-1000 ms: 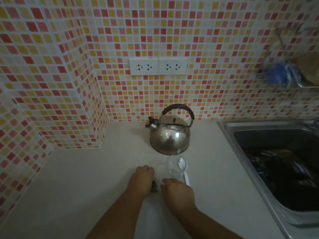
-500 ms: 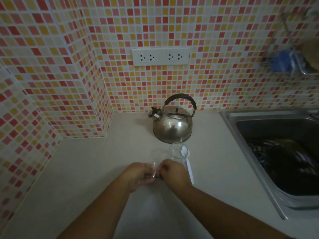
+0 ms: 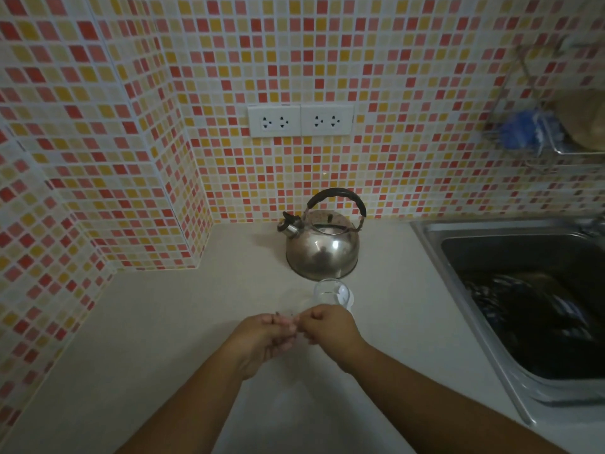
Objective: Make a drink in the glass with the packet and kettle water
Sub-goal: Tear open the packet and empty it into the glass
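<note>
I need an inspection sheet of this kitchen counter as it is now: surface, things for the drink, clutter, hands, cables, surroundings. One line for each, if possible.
Surface: pale counter, looks dry and bare around the work spot.
Job's things: metal kettle stands upright near the wall; clear glass just in front of it, with a white spoon at it; small packet pinched between both hands, mostly hidden.
Clutter: nothing seen on the counter.
Hands: left hand and right hand meet at the packet, in front of the glass.
Cables: nothing seen; wall sockets are unused.
Surroundings: mosaic tile walls; steel sink to the right holds dark dishes; wire rack on the wall with a blue item.
</note>
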Action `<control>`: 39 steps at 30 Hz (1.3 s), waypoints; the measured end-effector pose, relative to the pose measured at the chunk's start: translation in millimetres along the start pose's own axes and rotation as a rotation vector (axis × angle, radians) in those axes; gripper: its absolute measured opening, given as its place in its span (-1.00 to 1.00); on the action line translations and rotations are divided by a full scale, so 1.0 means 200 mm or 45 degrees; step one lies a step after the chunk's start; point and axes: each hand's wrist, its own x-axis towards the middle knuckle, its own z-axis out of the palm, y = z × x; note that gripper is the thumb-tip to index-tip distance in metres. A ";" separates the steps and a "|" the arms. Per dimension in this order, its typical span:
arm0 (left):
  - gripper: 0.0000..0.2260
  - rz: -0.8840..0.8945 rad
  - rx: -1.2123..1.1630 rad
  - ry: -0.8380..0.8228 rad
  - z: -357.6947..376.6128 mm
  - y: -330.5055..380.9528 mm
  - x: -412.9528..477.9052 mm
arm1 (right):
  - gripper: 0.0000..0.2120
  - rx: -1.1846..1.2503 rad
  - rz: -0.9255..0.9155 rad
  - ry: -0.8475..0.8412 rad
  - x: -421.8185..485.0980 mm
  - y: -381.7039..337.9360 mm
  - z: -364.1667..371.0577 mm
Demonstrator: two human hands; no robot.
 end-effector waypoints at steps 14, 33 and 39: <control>-0.33 0.759 1.230 0.105 0.00 0.01 -0.02 | -0.86 -0.510 0.106 -0.098 0.07 -0.16 -0.13; -0.57 0.957 1.815 0.059 0.16 0.40 0.19 | -0.46 -0.591 -0.200 0.033 0.23 0.07 -0.37; -0.55 0.939 2.185 -0.058 0.26 0.45 0.23 | -0.57 -0.687 -0.271 0.010 0.26 0.11 -0.39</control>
